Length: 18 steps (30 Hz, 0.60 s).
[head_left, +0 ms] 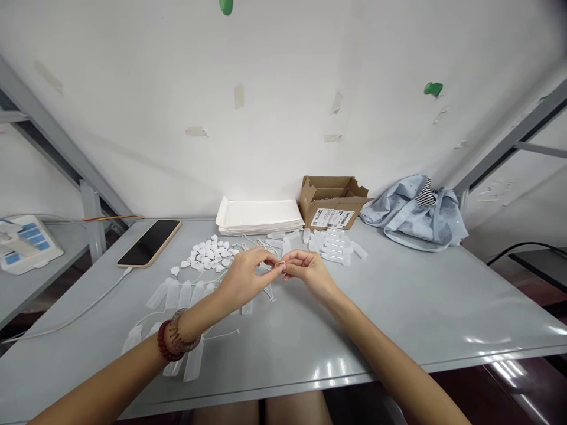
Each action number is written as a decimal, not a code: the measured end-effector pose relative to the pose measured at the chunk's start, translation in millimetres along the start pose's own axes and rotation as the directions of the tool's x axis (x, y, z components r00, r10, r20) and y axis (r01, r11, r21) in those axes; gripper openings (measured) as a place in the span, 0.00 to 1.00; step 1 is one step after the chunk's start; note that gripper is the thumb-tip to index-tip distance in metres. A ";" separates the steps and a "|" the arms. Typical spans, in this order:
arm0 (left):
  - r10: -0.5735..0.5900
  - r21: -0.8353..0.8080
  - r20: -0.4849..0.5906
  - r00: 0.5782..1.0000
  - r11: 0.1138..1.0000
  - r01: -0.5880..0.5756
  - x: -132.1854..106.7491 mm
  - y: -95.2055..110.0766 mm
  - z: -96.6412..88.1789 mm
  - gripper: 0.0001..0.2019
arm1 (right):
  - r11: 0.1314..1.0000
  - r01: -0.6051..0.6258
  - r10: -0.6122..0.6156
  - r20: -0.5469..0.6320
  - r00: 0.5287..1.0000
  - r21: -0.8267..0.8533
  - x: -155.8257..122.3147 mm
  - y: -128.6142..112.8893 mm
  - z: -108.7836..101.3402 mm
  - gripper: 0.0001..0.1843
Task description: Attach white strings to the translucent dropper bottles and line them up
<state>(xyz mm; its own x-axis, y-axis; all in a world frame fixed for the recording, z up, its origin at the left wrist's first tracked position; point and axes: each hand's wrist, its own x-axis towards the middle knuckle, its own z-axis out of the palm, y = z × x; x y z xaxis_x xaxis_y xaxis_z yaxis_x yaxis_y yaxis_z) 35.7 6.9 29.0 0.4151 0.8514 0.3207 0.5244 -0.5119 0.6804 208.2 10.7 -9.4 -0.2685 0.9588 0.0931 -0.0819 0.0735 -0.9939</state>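
Observation:
My left hand (251, 273) and my right hand (309, 270) meet above the middle of the table, fingertips pinched together. Between them is a thin white cord (280, 264), mostly hidden by the fingers. More white cords (269, 291) lie just beneath. Left of my left hand is a pile of small white caps (208, 254). Translucent plastic tubes with cords (172, 294) lie in a row nearer me, partly covered by my left forearm. Beyond my right hand is a cluster of loose translucent tubes (334, 246).
A stack of white trays (261, 213) and an open cardboard box (333, 203) stand against the wall. A light blue cloth bag (416, 215) lies at the back right. At the left, a phone (149, 243) is plugged into a white cable (95, 304) crossing the grey table (398, 307).

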 end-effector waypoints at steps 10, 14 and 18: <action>-0.253 -0.024 0.009 0.967 0.967 0.253 7.1 -10.9 -26.0 0.09 | 0.575 0.200 -0.280 0.039 0.959 -0.793 57.5 12.8 -12.6 0.10; -0.328 -0.117 0.011 0.945 0.938 0.327 4.9 -15.4 -30.2 0.10 | 0.400 0.201 -0.242 0.109 0.964 -0.894 78.9 18.8 -2.2 0.12; -0.376 -0.187 0.020 0.926 0.909 0.373 3.0 -21.7 -31.1 0.10 | 0.278 0.229 -0.223 0.169 0.960 -0.933 79.4 25.1 -1.2 0.13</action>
<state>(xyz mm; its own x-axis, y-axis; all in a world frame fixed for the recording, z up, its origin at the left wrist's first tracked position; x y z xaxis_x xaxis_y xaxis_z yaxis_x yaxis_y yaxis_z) 2.4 24.1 35.7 0.2022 0.9789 0.0284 0.4919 -0.1266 0.8614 186.0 89.1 -27.1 -0.4021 0.8576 0.3207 0.8110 0.4962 -0.3101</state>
